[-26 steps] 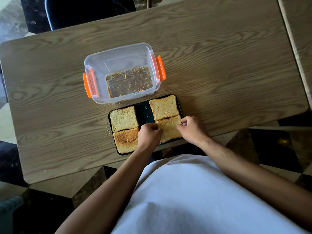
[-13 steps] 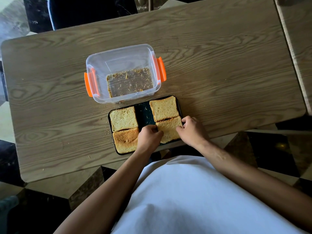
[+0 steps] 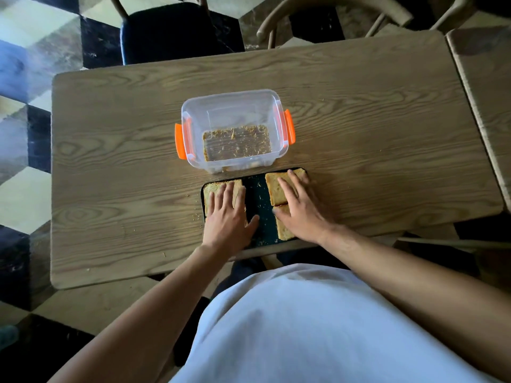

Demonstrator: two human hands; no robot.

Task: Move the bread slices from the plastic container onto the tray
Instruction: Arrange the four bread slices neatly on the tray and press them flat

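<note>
Bread slices, square and golden brown (image 3: 276, 189), are laid on the dark flat rectangular tray (image 3: 258, 205) near the front edge of the brown wooden table (image 3: 387, 150). They are pressed flat by the left hand (image 3: 226, 217) and the right hand (image 3: 301, 211), fingers spread wide, nothing gripped. Only crumbs are seen in the clear plastic container with orange clips (image 3: 235, 128), just behind the tray.

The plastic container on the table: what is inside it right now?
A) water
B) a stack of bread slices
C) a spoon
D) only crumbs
D: the plastic container shows only scattered crumbs on its clear bottom, while the bread slices lie on the tray under the hands.
</note>
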